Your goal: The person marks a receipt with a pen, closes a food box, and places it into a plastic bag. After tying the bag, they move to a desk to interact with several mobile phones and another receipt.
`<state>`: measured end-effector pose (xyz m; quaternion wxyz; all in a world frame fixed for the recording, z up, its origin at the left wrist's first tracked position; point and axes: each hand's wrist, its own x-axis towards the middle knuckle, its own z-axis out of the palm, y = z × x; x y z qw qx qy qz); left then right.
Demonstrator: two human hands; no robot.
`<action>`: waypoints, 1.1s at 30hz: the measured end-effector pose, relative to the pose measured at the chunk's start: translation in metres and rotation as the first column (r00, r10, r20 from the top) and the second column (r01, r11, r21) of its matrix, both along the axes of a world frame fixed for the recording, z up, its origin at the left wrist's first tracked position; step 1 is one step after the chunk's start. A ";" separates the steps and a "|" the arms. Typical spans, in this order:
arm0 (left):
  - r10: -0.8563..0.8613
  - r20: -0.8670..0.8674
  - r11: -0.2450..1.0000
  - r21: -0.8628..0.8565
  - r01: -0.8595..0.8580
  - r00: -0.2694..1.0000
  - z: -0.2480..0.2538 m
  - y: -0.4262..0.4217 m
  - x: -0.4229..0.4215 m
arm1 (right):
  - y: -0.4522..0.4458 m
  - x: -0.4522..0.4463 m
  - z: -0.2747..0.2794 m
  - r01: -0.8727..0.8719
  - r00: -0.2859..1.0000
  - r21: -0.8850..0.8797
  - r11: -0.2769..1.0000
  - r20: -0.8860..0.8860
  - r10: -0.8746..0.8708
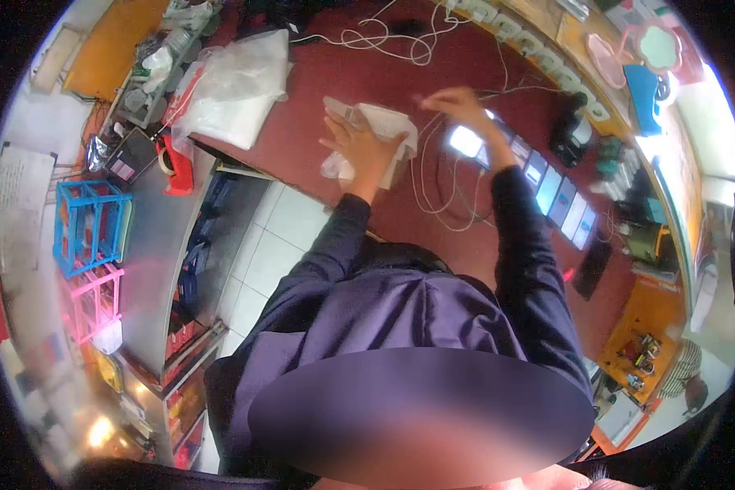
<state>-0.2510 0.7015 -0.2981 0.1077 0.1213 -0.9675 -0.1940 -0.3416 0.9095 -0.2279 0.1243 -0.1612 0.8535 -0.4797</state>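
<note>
My left hand lies over a white package in thin clear plastic on the dark red tabletop. Its fingers are spread across the left side, and the thumb stretches to the right side. To the right and apart from the package, my right hand hovers with fingers pointing left. Motion smears those fingertips, so whether they pinch anything cannot be made out. Just below the right hand is a phone with a lit screen. White cables loop between the package and the phones.
Several phones stand in a row at the right. Clear plastic bags lie at the upper left, near a red tape dispenser. Power sockets line the back edge. Blue and pink racks stand left.
</note>
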 end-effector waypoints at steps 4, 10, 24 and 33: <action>-0.018 0.092 0.996 0.086 0.010 0.996 -0.005 -0.006 -0.005 | -0.049 -0.036 0.016 -0.457 0.880 0.248 0.854 -0.012 0.474; -0.028 0.137 0.997 0.072 0.018 0.990 -0.001 -0.006 -0.005 | -0.098 -0.047 -0.004 -0.640 0.628 0.576 0.508 0.011 0.778; -0.015 0.131 0.999 0.032 0.010 0.991 0.002 -0.003 -0.007 | -0.120 -0.094 -0.021 -0.614 0.593 0.757 0.224 0.255 0.764; -0.036 0.055 0.997 0.069 0.033 0.998 0.000 -0.010 -0.004 | -0.060 -0.106 -0.063 -0.696 0.698 0.099 0.711 0.325 0.638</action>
